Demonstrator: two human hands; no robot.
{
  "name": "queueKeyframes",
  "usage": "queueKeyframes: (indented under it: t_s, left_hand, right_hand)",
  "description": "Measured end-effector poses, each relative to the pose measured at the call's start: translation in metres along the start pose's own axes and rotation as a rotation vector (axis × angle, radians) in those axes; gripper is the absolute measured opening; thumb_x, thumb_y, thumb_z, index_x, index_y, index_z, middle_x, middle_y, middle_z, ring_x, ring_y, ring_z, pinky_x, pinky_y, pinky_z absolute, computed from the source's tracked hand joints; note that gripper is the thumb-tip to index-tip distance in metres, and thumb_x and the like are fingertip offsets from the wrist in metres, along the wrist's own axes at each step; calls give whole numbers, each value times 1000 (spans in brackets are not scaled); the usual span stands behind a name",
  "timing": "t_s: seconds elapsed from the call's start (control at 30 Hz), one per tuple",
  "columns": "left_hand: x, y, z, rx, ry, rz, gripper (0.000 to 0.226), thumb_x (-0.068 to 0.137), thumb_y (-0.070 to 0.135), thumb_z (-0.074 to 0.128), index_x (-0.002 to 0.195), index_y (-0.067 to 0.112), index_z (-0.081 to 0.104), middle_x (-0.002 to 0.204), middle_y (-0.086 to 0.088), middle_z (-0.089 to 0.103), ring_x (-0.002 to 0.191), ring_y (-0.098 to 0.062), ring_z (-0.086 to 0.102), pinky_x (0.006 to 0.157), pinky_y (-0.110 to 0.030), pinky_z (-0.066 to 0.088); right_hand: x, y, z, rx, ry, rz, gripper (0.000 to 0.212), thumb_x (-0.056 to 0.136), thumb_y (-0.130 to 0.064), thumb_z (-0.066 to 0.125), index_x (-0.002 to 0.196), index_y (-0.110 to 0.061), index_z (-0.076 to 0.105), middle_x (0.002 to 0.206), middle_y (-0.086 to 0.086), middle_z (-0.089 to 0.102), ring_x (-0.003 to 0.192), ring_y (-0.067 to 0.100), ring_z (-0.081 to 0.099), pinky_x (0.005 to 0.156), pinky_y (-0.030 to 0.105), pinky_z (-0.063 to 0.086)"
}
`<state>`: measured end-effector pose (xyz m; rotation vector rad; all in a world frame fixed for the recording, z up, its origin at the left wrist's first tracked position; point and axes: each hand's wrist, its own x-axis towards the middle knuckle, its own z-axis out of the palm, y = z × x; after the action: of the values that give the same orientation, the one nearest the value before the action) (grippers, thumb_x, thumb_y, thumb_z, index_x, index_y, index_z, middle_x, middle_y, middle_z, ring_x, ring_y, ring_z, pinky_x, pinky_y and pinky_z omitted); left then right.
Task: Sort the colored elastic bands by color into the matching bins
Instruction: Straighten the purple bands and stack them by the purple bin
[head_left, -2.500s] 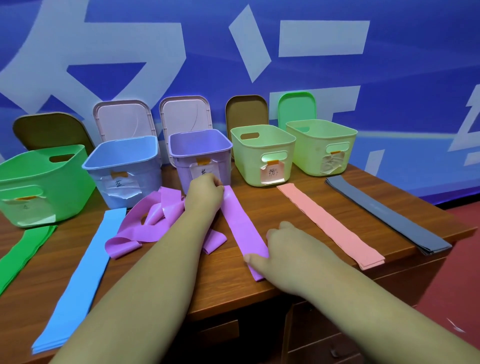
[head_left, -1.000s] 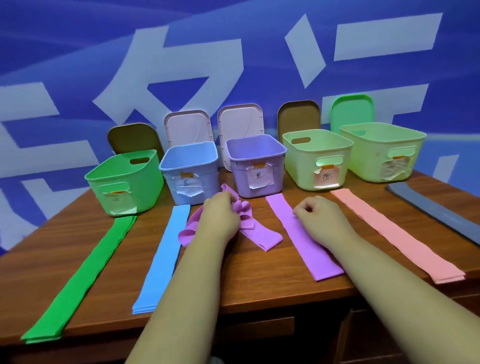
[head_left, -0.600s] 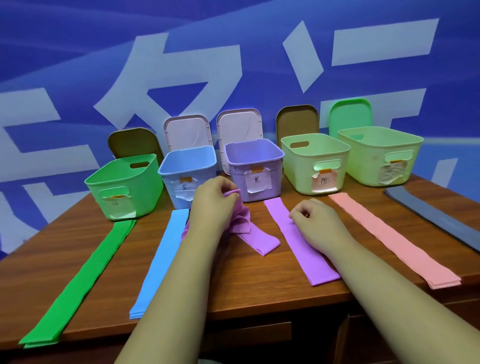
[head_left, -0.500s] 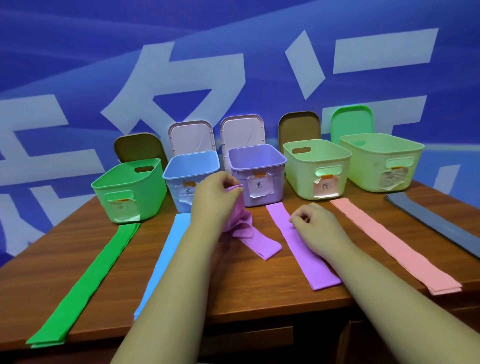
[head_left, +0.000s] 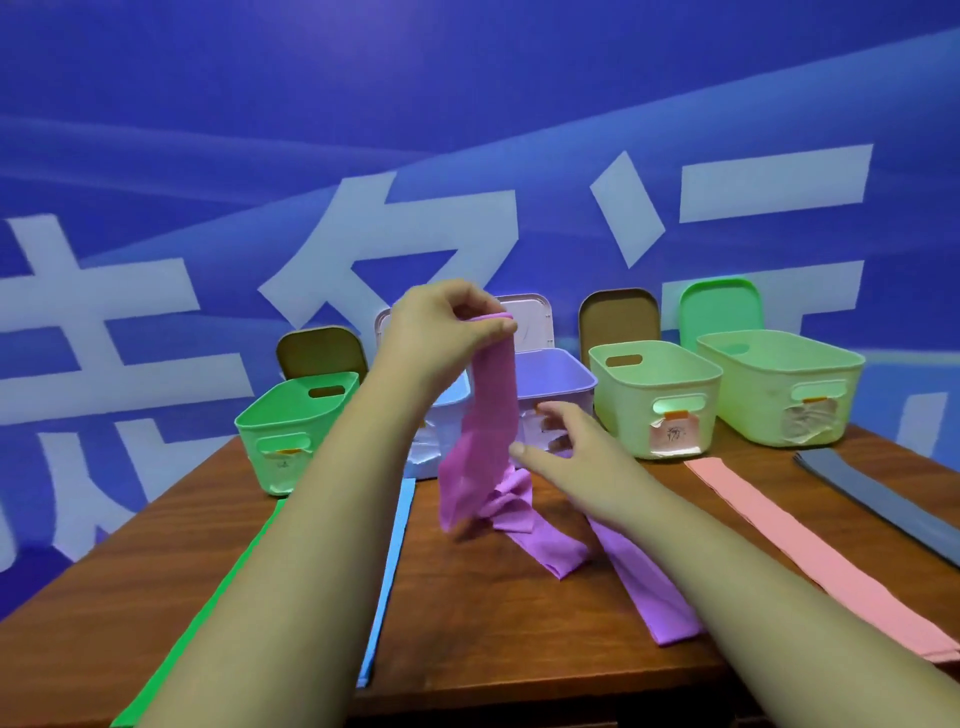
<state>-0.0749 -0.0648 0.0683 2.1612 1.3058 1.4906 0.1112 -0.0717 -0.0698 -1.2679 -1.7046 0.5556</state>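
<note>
Below the left hand (head_left: 441, 325) hangs a pinched purple band (head_left: 485, 441).

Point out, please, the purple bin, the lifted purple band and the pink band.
purple bin (head_left: 558, 376), head view, inner wall.
lifted purple band (head_left: 491, 405), head view, hanging middle.
pink band (head_left: 826, 556), head view, mid-strip.

Blue bin (head_left: 441, 431) mostly behind left forearm (head_left: 363, 467); bin labels (head_left: 672, 434) too blurred to read
</note>
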Motion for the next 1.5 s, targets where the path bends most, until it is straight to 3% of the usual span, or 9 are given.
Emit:
queueKeyframes:
  t_s: [0.2,0.47,0.6,0.73,0.97,1.23,1.33,1.4,1.5]
  left_hand:
    - [17,28,-23,-155,9,9,12,86,22,86,92,14,80,65,13,69,48,6,53,50,-10,40]
    - [31,45,-33,-161,-65,21,6,93,19,80,97,15,79,66,11,70,50,-2,55,50,-18,45]
    - [37,41,-37,-45,-132,3,11,99,18,70,103,21,80,74,8,72,62,-11,60,61,-30,55]
    - [41,43,-40,21,-142,9,14,100,15,67,104,21,80,75,6,72,54,-3,59,54,-23,52]
    - [44,51,-39,7,-229,15,14,99,8,66,97,15,78,70,2,66,50,-9,52,49,-25,46]
    - [42,63,-25,-161,-361,-49,22,94,15,61,99,-3,73,81,-11,71,73,-19,67,91,-41,61]
    - [44,61,-22,-86,-303,4,25,90,24,68,95,1,72,76,-5,71,70,-16,68,83,-40,62]
    - [45,60,-20,-39,-279,45,11,90,11,66,98,5,72,83,-6,73,73,-15,70,77,-33,62]
    - [50,56,-20,-49,-292,54,27,91,-3,64,111,14,71,107,-6,73,88,-18,75,75,-24,62]
  right_hand:
    - [-8,-33,9,114,-11,28,31,99,-53,64,126,-39,58,117,-18,69,108,1,65,81,19,48]
    - [-12,-30,15,254,141,38,10,101,-38,58,96,-31,63,90,-12,70,87,11,67,83,37,55]
    - [-14,-32,11,236,182,31,11,100,-31,54,94,-31,63,83,-8,68,83,20,64,78,38,52]
    - [-17,-35,4,242,165,33,19,96,-36,54,99,-19,63,92,9,67,81,27,62,82,48,56]
    - [-26,-32,-6,263,144,51,8,98,-21,56,92,-19,61,85,6,65,72,14,58,69,34,48]
    - [-27,-33,-15,195,0,113,8,96,-9,51,89,-14,53,66,-36,60,76,3,57,71,30,42]
    - [-29,-34,-18,310,10,105,9,91,-10,59,91,-7,50,81,-21,72,74,8,59,72,30,44]
    - [-32,-36,-19,443,19,69,27,84,-22,69,86,-10,45,83,-3,64,80,17,53,76,36,44]
    - [-33,-35,-21,654,39,35,36,81,-33,74,85,-17,42,77,1,56,82,23,61,80,41,50]
